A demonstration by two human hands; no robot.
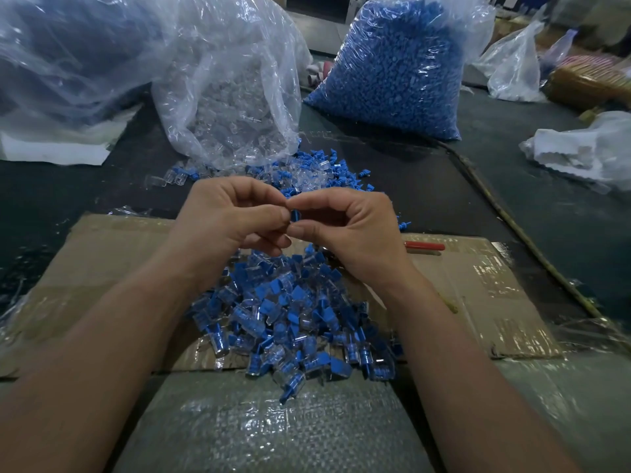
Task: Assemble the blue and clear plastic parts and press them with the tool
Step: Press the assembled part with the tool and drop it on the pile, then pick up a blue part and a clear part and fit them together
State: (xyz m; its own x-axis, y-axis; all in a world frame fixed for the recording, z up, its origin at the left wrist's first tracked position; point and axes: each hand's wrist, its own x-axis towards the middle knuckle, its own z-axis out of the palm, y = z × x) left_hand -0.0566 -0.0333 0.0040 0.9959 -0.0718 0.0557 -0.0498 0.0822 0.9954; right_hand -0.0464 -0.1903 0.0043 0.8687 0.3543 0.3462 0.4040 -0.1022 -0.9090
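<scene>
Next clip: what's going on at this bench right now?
A person's left hand and right hand both pinch a small blue part between their fingertips; whether a clear piece is with it cannot be told. Below them a pile of joined blue-and-clear pieces lies on a flattened cardboard sheet. Behind stand a bag of clear parts and a bag of blue parts. The red-handled tool lies untouched on the cardboard, to the right.

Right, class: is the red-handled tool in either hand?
No: the red-handled tool lies on the cardboard, while the left hand and right hand pinch a blue part.
</scene>
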